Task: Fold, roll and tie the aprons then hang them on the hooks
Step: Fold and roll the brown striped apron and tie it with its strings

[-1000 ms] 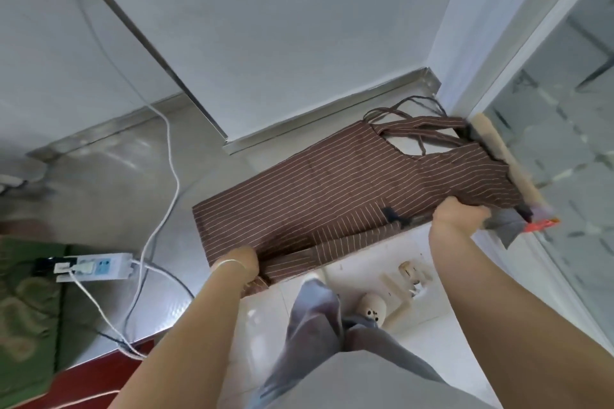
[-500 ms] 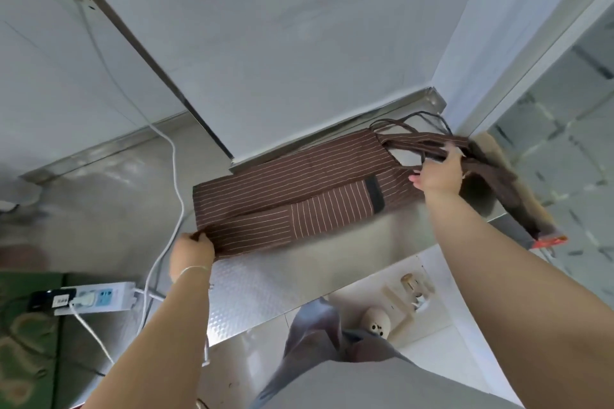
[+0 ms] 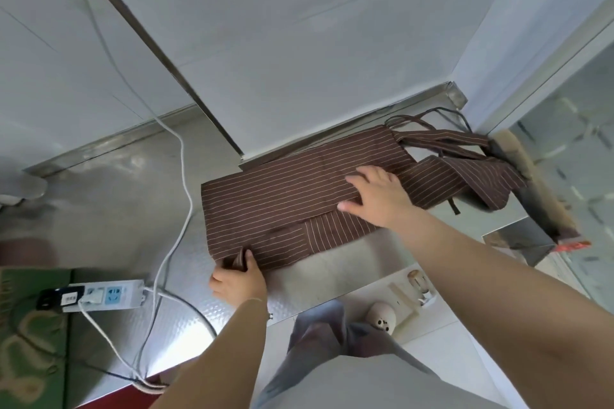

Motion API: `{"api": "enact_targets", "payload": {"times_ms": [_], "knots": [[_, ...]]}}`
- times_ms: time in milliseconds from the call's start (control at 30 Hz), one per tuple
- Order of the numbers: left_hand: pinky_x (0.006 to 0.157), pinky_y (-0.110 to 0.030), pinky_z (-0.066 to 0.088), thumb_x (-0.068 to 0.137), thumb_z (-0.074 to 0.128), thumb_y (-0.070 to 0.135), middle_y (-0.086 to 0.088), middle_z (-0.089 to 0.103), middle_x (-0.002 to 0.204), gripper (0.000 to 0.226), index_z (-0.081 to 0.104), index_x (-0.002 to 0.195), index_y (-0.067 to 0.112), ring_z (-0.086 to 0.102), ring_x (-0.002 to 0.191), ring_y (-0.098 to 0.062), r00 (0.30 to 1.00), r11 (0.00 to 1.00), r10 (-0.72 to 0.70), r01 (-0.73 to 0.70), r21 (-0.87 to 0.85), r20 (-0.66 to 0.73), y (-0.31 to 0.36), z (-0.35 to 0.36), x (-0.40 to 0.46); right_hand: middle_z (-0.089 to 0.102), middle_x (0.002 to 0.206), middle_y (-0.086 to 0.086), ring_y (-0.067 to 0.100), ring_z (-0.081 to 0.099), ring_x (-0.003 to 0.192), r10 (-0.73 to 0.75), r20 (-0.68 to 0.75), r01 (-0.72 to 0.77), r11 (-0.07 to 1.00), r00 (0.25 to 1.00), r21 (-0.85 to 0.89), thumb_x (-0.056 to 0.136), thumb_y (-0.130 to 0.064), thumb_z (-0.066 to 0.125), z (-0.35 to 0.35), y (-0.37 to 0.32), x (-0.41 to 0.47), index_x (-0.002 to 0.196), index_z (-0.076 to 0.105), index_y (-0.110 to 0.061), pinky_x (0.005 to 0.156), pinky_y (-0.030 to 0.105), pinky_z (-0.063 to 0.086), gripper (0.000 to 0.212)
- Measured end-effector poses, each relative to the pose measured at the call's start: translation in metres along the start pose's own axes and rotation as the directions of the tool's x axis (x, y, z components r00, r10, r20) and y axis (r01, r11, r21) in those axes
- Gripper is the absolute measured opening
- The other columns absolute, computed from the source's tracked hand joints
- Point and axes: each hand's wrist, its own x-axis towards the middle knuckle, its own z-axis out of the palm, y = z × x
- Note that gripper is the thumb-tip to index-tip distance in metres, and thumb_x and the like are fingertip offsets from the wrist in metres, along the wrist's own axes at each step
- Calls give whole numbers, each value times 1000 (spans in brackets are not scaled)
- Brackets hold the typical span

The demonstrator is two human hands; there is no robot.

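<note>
Head view: the apron (image 3: 299,196) is lying folded lengthwise at the desk's (image 3: 332,276) centre. Right hand (image 3: 378,196), fingers spread, is pressing it flat; left hand (image 3: 237,279) is pinching its 7 o'clock corner. Folding is under way; rolling, tying, hanging remain.

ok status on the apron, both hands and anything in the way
Right hand flat on apron, left hand pinching its near corner. Apron folded lengthwise on steel counter, not rolled. White cable beside it, clear.
</note>
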Motion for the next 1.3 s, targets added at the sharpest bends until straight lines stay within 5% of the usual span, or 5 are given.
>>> {"api": "enact_targets", "payload": {"times_ms": [267,633,833,967,1300], "knots": [[108,-36,31,87,59,1,-16,40,134,31,55,118,1,36,123,-34,957,957,238,-261,127,166,-36,-23,0,1,162,3,28,8,148,28,397,59,977,918,-206,80,-41,74,14,-5,5,137,46,-16,116,61,1,69],[94,-27,40,55,38,-28,-10,62,115,67,68,105,4,52,109,-25,695,694,719,-719,41,4,11,-55,28,59,118,-3,19,54,114,5,-104,-27,978,995,-209,94,-32,54,33,41,-32,116,52,-20,117,41,19,25],[87,-16,47,70,29,-20,1,64,106,60,60,102,20,58,96,-8,889,819,454,-394,-417,53,58,-52,25,64,77,-2,22,64,91,-108,-274,63,984,956,-167,93,-26,61,34,62,-47,98,55,-13,119,33,13,15],[86,-41,46,98,36,9,-8,56,91,16,50,91,14,51,84,-20,949,897,315,-300,-324,-6,48,-43,49,67,102,1,23,61,104,8,78,-2,997,997,-79,98,-47,44,19,61,-48,137,41,-22,81,37,53,47],[105,-36,32,102,35,42,2,49,129,49,44,139,11,44,124,-20,837,964,259,-257,-71,482,23,-47,31,58,116,3,20,54,101,22,472,20,996,881,-84,102,-41,39,-10,50,-29,127,54,-8,78,29,37,44]]}}
